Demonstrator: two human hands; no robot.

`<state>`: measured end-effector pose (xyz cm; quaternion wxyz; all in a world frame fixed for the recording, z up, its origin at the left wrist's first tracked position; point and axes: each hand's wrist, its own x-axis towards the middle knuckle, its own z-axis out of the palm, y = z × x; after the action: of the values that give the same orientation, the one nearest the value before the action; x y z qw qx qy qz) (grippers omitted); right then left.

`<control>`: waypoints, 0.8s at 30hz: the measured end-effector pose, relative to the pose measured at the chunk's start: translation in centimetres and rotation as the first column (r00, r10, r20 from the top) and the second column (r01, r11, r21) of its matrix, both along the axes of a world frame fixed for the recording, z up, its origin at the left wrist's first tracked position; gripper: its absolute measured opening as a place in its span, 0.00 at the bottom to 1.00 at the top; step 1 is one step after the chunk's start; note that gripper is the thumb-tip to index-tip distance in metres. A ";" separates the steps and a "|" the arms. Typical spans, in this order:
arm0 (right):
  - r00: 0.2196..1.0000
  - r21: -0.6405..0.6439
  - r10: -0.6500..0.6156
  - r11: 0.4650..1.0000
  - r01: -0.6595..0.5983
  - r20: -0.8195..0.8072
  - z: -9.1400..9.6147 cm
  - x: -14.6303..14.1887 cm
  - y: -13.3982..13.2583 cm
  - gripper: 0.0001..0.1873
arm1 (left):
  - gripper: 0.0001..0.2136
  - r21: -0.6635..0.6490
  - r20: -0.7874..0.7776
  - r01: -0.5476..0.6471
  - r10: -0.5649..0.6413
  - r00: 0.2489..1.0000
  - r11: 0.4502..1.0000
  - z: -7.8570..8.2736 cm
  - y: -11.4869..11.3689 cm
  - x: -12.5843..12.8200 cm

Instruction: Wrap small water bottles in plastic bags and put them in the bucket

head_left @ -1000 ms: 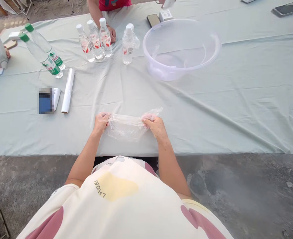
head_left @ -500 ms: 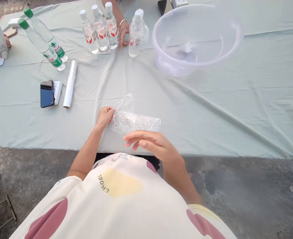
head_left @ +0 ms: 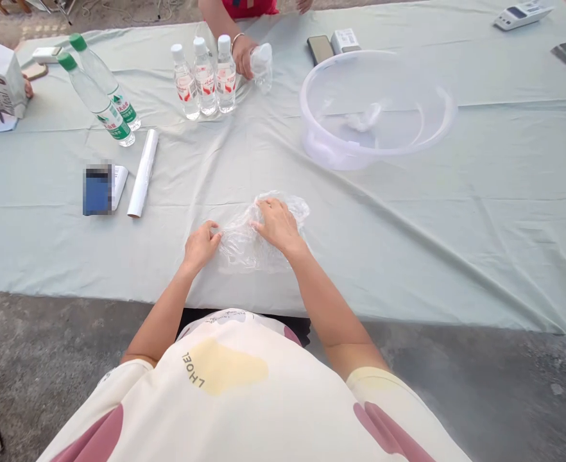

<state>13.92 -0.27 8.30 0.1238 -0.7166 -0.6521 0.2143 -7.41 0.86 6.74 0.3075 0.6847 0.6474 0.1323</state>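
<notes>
A crumpled sheet of clear plastic film (head_left: 244,250) lies on the cloth in front of me. My left hand (head_left: 202,248) pinches its left edge between thumb and fingers. On top of the film, my right hand (head_left: 279,224) has curved fingers with the thumb a little apart, and wrinkled film is gathered under and between them. The palm side is hidden. To the left of my hands lies a white roll of film (head_left: 143,173). Beyond the sheet, to the right, stands a translucent basin (head_left: 335,160) with a small crumpled clear piece (head_left: 362,120) inside.
Two green-capped bottles (head_left: 114,122) and several white-capped bottles (head_left: 206,83) stand farther back. Across the table, a person's hand (head_left: 245,58) grips a clear bottle (head_left: 262,67). A phone (head_left: 97,192), a carton (head_left: 1,77) and a white device (head_left: 521,14) are also there.
My right hand has come down from the air onto the film, which is now more bunched. The other person's hand has taken hold of the wrapped bottle and tipped it.
</notes>
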 end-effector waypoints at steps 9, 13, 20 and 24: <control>0.963 0.019 0.129 0.990 -0.137 0.239 -2.8 -2.8 2.7 0.31 | 0.12 0.484 -0.168 0.552 -0.547 0.820 0.679 -0.2 -2.4 3.1; 0.958 -0.007 0.182 0.983 -0.185 0.223 -3.0 -1.9 3.0 0.31 | 0.10 0.378 -0.261 0.552 -0.487 0.833 0.743 -2.0 -1.0 3.9; 0.968 0.109 0.203 0.969 -0.220 0.148 -4.2 4.6 3.7 0.32 | 0.45 0.066 -0.423 0.520 -0.448 0.787 0.851 -0.4 1.3 2.0; 0.991 0.145 0.037 0.988 -0.055 0.128 -4.6 10.0 3.5 0.29 | 0.53 -0.016 -0.483 0.479 -0.426 0.765 0.878 0.4 1.8 1.9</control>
<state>23.91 3.21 3.73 0.1305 -0.7022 -0.6891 0.1227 -5.56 2.64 7.13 0.1256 0.8473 0.5096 -0.0816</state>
